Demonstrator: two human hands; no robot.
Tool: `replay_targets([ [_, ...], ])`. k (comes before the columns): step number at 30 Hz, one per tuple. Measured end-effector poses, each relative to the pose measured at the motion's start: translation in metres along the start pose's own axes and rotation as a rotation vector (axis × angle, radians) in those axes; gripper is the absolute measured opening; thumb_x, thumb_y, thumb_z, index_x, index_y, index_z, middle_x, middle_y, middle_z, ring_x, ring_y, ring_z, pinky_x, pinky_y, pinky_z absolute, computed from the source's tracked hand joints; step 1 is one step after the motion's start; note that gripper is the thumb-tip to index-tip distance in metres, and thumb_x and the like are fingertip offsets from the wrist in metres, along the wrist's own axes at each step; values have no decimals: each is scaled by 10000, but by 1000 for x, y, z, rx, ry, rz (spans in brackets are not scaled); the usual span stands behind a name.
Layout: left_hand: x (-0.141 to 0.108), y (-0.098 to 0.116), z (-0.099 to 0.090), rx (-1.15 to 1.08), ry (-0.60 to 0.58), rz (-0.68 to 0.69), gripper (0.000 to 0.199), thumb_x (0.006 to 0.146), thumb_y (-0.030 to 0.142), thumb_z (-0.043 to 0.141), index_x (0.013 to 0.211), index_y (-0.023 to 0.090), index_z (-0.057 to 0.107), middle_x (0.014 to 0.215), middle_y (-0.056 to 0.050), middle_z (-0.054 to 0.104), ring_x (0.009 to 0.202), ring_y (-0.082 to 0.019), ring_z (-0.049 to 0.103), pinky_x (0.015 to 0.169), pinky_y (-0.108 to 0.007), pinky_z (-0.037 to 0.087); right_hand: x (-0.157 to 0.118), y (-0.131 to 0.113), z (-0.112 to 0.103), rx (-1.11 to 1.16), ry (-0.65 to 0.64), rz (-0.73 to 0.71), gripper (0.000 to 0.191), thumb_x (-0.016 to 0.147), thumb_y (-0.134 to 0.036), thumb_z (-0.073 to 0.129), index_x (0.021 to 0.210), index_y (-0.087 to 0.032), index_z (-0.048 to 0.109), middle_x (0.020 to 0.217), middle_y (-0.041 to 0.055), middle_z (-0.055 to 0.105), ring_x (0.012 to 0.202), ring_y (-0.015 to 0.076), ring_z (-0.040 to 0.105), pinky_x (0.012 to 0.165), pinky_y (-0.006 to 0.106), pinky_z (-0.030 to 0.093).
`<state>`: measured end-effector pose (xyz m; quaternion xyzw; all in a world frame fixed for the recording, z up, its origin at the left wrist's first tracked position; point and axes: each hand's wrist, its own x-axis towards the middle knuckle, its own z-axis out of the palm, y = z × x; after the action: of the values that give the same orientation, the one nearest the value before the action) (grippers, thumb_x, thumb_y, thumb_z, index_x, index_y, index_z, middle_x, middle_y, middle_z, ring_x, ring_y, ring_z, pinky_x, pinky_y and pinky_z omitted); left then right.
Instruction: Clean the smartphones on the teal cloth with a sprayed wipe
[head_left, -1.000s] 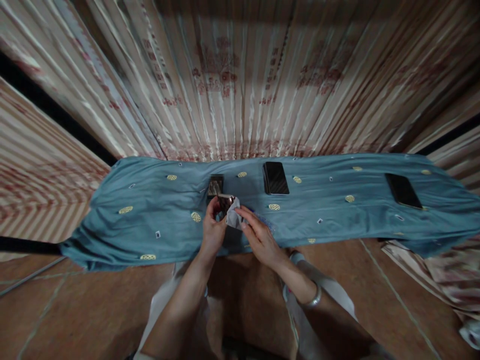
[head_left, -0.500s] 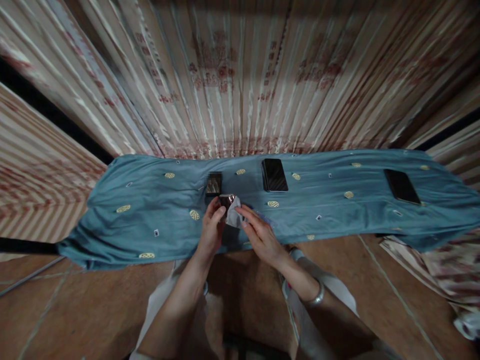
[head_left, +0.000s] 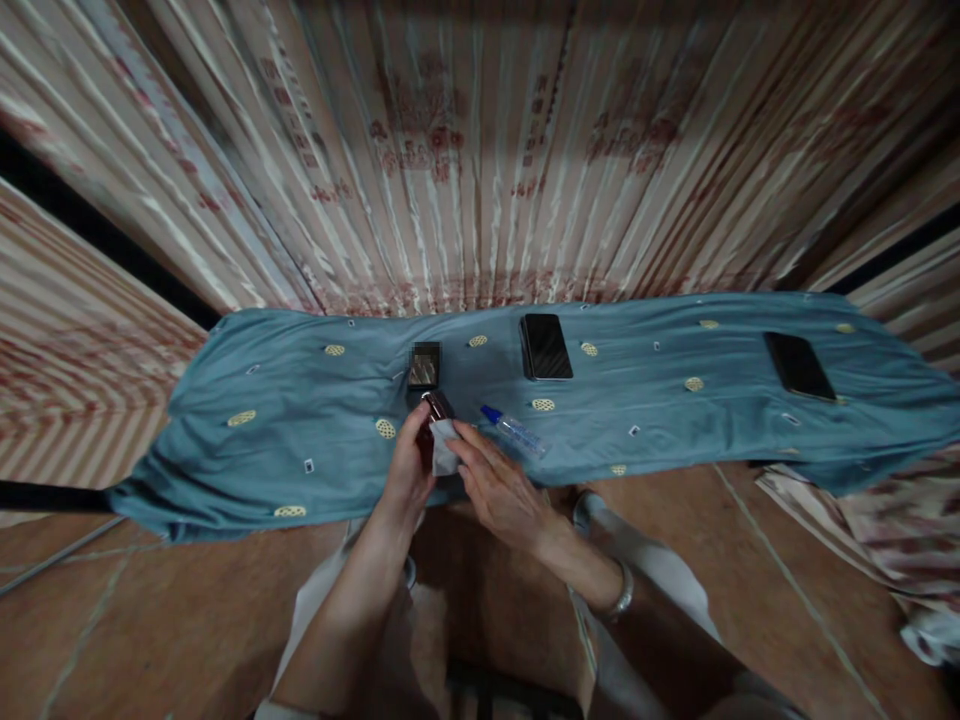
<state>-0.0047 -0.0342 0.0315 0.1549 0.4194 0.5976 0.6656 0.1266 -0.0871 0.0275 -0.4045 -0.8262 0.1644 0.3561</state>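
My left hand (head_left: 409,458) is closed around a small, dark, glossy object (head_left: 437,405) with a reddish-brown sheen; its kind is not clear. A pale grey cloth (head_left: 444,450) lies against the near side of that object. My right hand (head_left: 499,492) presses the cloth there, fingers bent over it. Just beyond the hands, on the blue patterned cover (head_left: 330,400), lies a small dark rectangular item (head_left: 424,368) whose top is blurred out. To the right of my fingers, a slim clear bottle with a blue cap (head_left: 516,432) rests on its side.
A thick black rectangular device (head_left: 547,347) lies farther back, right of centre. Another flat black device (head_left: 799,365) is near the right end. A striped curtain (head_left: 465,180) hangs behind the cover, and dark poles (head_left: 112,225) slant along the sides.
Both hands have shifted a little left and nearer to me with the glossy object and the cloth, which has slid lower on it. The blue-capped bottle now shows clearly.
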Motion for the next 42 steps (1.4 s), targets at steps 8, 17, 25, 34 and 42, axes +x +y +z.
replay_targets([
  [8, -1, -8, 4, -31, -32, -161, 386, 773, 565, 591, 792, 186, 665, 683, -40, 689, 859, -248, 679, 717, -347, 552, -3, 1, 3, -149, -22, -146, 517, 912, -68, 352, 1426, -113, 355, 1482, 161, 385, 1421, 235, 265, 1145, 433, 349],
  [17, -3, -1, -3, -95, -72, -219, 491, 847, 571, 471, 918, 134, 683, 882, -119, 720, 1002, -257, 655, 836, -351, 556, -2, 7, 5, -204, 1, -185, 514, 903, -37, 332, 1413, -101, 370, 1473, 175, 394, 1444, 234, 185, 1145, 473, 333],
  [25, -3, 10, -7, -152, -85, -182, 469, 899, 501, 431, 1034, 117, 663, 950, -133, 723, 1010, -257, 656, 850, -382, 551, 0, 12, 5, -183, 19, -170, 628, 871, 12, 285, 1477, -149, 236, 1536, 153, 278, 1448, 239, 159, 1136, 513, 343],
  [34, -14, 26, 7, -378, 104, -261, 468, 974, 325, 269, 1186, 73, 601, 743, -91, 721, 720, -189, 693, 751, -316, 561, 6, 4, 1, -90, 73, -172, 669, 891, 9, 256, 1501, -235, 130, 1565, 101, 215, 1445, 216, 187, 1143, 498, 332],
  [42, -26, 30, 6, -381, -1, -289, 423, 939, 323, 356, 1136, 63, 625, 841, -118, 730, 757, -206, 691, 762, -349, 555, -4, -15, -5, 149, 106, 127, 496, 962, -144, 334, 1441, -276, 318, 1518, 53, 344, 1395, 172, 329, 1140, 396, 345],
])
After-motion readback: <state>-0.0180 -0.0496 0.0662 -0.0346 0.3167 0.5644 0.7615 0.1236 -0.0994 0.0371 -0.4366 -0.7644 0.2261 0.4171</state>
